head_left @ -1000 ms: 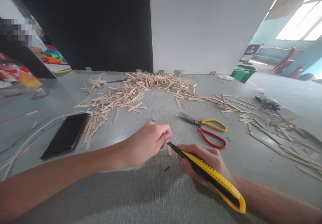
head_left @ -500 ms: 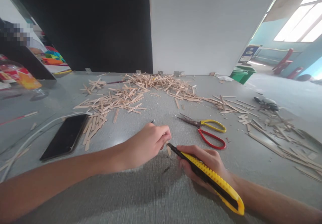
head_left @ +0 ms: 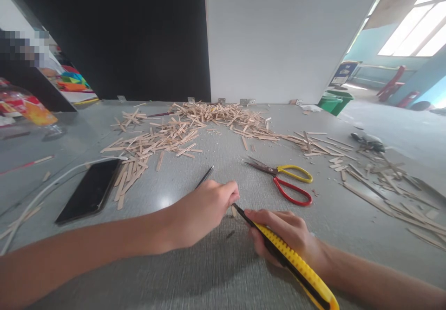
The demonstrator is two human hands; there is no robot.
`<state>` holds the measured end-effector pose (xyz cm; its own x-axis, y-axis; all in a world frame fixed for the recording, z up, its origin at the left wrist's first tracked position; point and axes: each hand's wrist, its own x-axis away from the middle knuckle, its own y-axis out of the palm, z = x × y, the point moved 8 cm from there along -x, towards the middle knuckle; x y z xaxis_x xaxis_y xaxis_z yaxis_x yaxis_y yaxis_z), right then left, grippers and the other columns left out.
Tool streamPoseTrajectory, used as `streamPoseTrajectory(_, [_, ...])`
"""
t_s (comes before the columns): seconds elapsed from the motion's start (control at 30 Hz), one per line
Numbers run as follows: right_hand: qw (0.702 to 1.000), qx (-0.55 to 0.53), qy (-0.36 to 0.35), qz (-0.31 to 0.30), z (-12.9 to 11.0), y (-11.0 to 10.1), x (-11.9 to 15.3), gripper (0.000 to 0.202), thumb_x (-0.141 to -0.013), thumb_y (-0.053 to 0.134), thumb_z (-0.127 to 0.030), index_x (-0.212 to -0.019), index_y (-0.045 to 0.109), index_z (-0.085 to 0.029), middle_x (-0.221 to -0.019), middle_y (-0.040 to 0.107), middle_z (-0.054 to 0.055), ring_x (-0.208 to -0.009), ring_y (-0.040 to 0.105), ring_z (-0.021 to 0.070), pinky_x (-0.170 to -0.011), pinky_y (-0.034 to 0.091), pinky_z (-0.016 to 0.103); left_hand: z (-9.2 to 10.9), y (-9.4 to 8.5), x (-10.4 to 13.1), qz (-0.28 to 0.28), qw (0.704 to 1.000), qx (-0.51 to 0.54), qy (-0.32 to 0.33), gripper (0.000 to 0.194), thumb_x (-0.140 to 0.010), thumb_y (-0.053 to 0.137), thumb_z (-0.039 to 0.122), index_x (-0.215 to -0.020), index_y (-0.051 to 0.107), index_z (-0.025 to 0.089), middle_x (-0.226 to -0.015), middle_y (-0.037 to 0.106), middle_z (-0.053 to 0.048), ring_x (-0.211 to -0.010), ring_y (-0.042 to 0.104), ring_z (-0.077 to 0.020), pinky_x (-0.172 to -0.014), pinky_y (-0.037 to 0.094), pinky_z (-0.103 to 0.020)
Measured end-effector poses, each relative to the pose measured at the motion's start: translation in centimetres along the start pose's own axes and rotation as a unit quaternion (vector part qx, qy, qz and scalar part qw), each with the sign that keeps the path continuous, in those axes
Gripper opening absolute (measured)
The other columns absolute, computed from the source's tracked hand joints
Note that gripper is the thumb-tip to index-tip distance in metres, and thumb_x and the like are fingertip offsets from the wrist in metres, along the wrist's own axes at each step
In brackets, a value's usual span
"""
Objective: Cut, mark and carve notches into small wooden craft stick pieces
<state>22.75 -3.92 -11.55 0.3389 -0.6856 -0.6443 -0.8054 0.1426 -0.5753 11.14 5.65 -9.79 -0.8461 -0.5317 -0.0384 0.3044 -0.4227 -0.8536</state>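
My right hand [head_left: 284, 231] is wrapped round a yellow and black utility knife [head_left: 296, 259], its tip pointing up and left at my other hand. My left hand [head_left: 212, 203] is closed in a pinch, apparently on a thin wooden stick [head_left: 234, 211], whose pale end shows below the fingers beside the knife's front. The rest of that stick is hidden by the fingers and the knife. Just beyond my left hand lies a dark pen [head_left: 205, 175]. Scissors [head_left: 278, 174] with one yellow and one red handle lie spread past my right hand.
Loose wooden sticks [head_left: 223, 115] are heaped along the far side of the grey table [head_left: 167, 273]. A phone [head_left: 88, 189] with a white cable lies left. Wood scraps [head_left: 390, 180] cover the right side. A drink bottle [head_left: 29, 108] stands far left; a black and white panel rises behind.
Both hands have shifted slightly toward me, and the knife has turned a little so its handle reaches the bottom edge. More of the pen shows beyond my left hand.
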Motion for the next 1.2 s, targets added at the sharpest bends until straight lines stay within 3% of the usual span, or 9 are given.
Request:
streamPoseTrajectory(0.27, [1.000, 0.000, -0.019, -0.006, 0.0, 0.2, 1.0, 0.042, -0.095, 0.058, -0.006, -0.137, 0.055, -0.009, -0.079, 0.067, 0.004, -0.057, 0.056, 0.0131, -0.052, 0.053, 0.026, 0.7, 0.3, 0.4, 0.000, 1.000, -0.010, 0.027, 0.020, -0.101, 0.042, 0.012, -0.085, 0.048, 0.021, -0.065, 0.048, 0.005, -0.054, 0.039, -0.0109, -0.054, 0.027, -0.028])
streamPoseTrajectory(0.6, [1.000, -0.016, -0.008, -0.015, 0.4, 0.1, 0.7, 0.043, -0.094, 0.057, -0.004, -0.137, 0.054, -0.010, -0.076, 0.063, 0.000, -0.054, 0.052, 0.0126, -0.051, 0.049, 0.026, 1.1, 0.0, 0.0, -0.016, 0.999, -0.022, 0.018, 0.019, -0.100, 0.042, 0.011, -0.085, 0.047, 0.021, -0.063, 0.046, 0.006, -0.054, 0.039, -0.0109, -0.053, 0.027, -0.027])
streamPoseTrajectory(0.83, [0.998, 0.000, -0.048, -0.032, -0.4, 0.1, 0.6, 0.041, -0.094, 0.053, -0.001, -0.134, 0.055, -0.009, -0.075, 0.063, 0.001, -0.056, 0.052, 0.0129, -0.051, 0.045, 0.027, 1.9, -0.1, 0.0, -0.015, 0.999, -0.028, 0.044, 0.019, -0.100, 0.045, 0.009, -0.086, 0.046, 0.021, -0.065, 0.046, 0.006, -0.055, 0.041, -0.0102, -0.056, 0.029, -0.026])
streamPoseTrajectory(1.07, [0.998, -0.026, 0.048, -0.014, 0.3, -0.9, -0.9, 0.025, -0.094, 0.057, -0.007, -0.116, 0.059, -0.017, -0.065, 0.052, -0.008, -0.044, 0.042, 0.0078, -0.041, 0.035, 0.022, 1.5, -0.1, -0.2, -0.015, 0.999, -0.031, 0.040, 0.020, -0.102, 0.043, 0.012, -0.086, 0.050, 0.021, -0.063, 0.047, 0.006, -0.054, 0.041, -0.0120, -0.055, 0.028, -0.027])
streamPoseTrajectory(1.2, [0.999, 0.011, -0.019, -0.040, -0.3, -0.2, -0.1, 0.033, -0.098, 0.051, -0.007, -0.130, 0.054, -0.014, -0.070, 0.059, -0.003, -0.051, 0.048, 0.0113, -0.046, 0.040, 0.026, 1.5, 0.1, -0.3, -0.022, 0.999, -0.030, 0.039, 0.020, -0.104, 0.042, 0.017, -0.086, 0.050, 0.021, -0.065, 0.048, 0.005, -0.055, 0.042, -0.0123, -0.056, 0.029, -0.027])
